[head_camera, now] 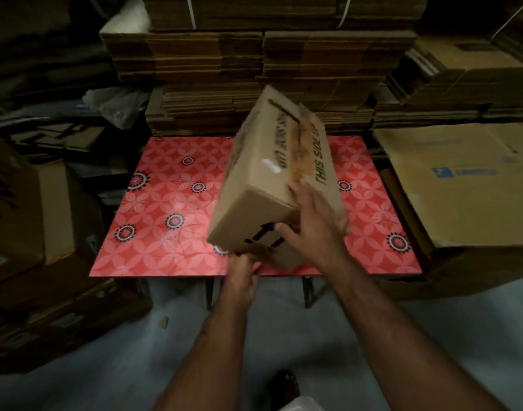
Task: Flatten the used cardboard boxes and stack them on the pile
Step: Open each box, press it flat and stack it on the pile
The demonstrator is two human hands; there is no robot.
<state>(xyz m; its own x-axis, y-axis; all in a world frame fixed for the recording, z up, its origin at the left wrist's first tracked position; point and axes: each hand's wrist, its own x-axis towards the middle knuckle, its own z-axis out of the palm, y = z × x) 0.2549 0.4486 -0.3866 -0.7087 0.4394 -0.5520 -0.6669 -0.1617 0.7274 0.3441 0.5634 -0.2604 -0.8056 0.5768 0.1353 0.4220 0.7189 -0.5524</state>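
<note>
head view shows me the box [272, 185] unflattened, tilted above the table [171, 203], my left hand [242, 271] gripping its bottom edge, right hand [310, 232] clasping its near end; flattening and stacking on the pile [254, 63] remain.

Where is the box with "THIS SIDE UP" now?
In the head view, the box is centre-right, tilted above the red table, held by both hands, before the flattened cardboard stacks.

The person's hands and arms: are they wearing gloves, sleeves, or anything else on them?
No gloves and no sleeves show: both forearms are bare right up to the frame's edge. The left hand is bare. The right hand shows what may be a thin ring on one of its fingers; blur keeps me from being sure. No watch or wristband shows.
</note>
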